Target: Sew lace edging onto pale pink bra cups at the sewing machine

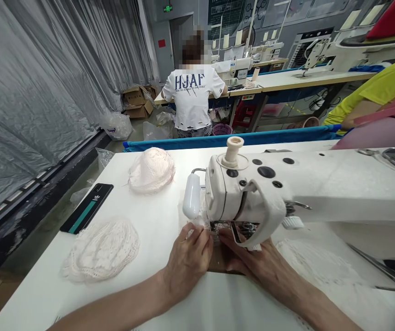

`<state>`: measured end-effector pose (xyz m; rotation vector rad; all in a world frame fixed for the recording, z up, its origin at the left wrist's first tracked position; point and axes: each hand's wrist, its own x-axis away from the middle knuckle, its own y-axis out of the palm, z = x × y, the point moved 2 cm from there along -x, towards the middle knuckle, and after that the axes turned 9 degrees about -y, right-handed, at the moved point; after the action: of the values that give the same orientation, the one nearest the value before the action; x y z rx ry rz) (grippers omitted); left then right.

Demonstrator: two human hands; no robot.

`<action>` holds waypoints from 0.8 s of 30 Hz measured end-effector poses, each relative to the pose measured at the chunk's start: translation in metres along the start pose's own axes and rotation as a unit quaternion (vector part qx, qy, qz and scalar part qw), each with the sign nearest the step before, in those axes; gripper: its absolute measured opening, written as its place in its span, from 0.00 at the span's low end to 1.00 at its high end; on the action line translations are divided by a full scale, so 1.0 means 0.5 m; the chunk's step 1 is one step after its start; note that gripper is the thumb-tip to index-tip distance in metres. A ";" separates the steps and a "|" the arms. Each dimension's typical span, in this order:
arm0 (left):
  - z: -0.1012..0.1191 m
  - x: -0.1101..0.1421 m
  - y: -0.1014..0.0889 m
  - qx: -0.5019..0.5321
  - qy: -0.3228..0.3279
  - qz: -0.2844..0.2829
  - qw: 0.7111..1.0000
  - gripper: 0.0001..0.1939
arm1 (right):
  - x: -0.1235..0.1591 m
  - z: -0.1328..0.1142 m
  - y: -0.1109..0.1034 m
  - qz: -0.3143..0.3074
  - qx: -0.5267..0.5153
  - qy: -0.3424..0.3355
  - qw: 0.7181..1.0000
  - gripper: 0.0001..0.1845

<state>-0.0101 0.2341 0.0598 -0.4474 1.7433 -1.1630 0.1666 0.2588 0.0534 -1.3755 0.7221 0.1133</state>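
A white sewing machine stands on the white table, its needle area partly hidden by its own head and guard. Just left of the needle, my left hand pinches the edge of a piece of white lace fabric. My right hand reaches under the machine head from the right, its fingertips near the presser foot on the lace. The machine's guard partly covers those fingers, so their grip does not show. More pale lace lies to the right of my right forearm.
Lace cup-shaped pieces and a lace stack lie on the left, beside a black phone. Scissors rest at the right. Beyond a blue-edged border, a person in a white shirt sits at another machine.
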 end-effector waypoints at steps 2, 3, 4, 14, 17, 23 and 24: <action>-0.002 0.000 -0.001 0.003 -0.005 0.002 1.000 0.11 | -0.003 0.001 -0.003 0.004 0.002 0.012 1.000 0.16; -0.003 0.000 -0.001 0.006 -0.007 -0.001 1.000 0.11 | -0.004 0.001 -0.004 0.008 -0.001 0.020 1.000 0.14; -0.005 -0.001 -0.002 0.009 -0.009 -0.003 1.000 0.11 | -0.004 0.001 -0.005 0.014 -0.007 0.026 1.000 0.14; -0.032 -0.004 0.019 -0.032 -0.048 -0.028 0.998 0.14 | -0.002 0.013 -0.004 0.033 -0.020 0.053 0.998 0.17; 0.009 0.040 -0.020 -0.032 -0.052 -0.036 0.997 0.13 | -0.003 0.004 -0.008 0.020 -0.028 0.069 0.997 0.15; 0.045 0.091 -0.112 0.074 -0.049 -0.096 0.991 0.07 | -0.017 -0.058 0.000 -0.036 -0.066 0.100 0.992 0.24; 0.027 0.082 -0.112 0.064 -0.071 -0.084 0.992 0.09 | -0.022 -0.070 0.005 -0.026 -0.063 0.108 0.992 0.27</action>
<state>-0.0291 0.1709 0.0857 -0.5940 1.5212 -1.3207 0.1427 0.2310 0.0565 -1.5419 0.8695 -0.0329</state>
